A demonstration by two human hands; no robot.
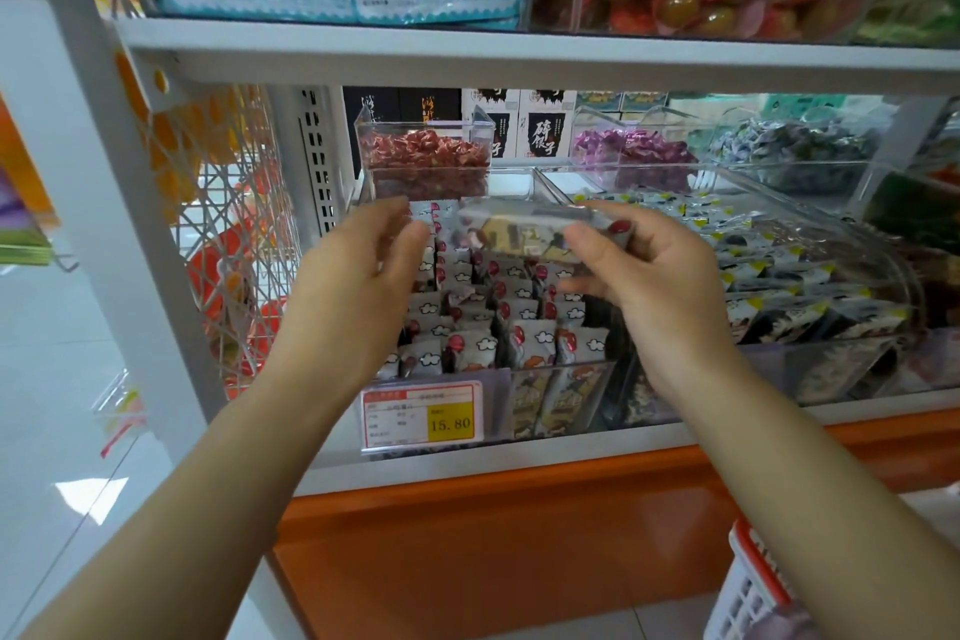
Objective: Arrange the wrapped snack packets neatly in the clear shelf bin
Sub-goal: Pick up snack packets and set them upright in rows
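My right grip [654, 276] pinches a small wrapped snack packet [535, 229], greyish white with a tan drawing and a red spot, between thumb and fingers. I hold it lengthwise in the air over the back half of the clear plastic shelf bin [587, 398]. The packet is blurred, so I cannot read its print. My left grip [353, 276] hovers just beside the packet's left end, apart from it, fingers loosely bent and holding nothing.

Below both grips, the bin is filled with rows of white packets printed with red spots and little clouds [498, 317], standing upright on edge and packed close together. A price tag with a yellow panel reading 15.80 [423, 413] is fixed to the bin's front wall.

Just to the right is a second clear bin of black, white and yellow packets [779, 276]. Behind, a small clear box of red-wrapped sweets [423, 156] sits raised at the back of the shelf.
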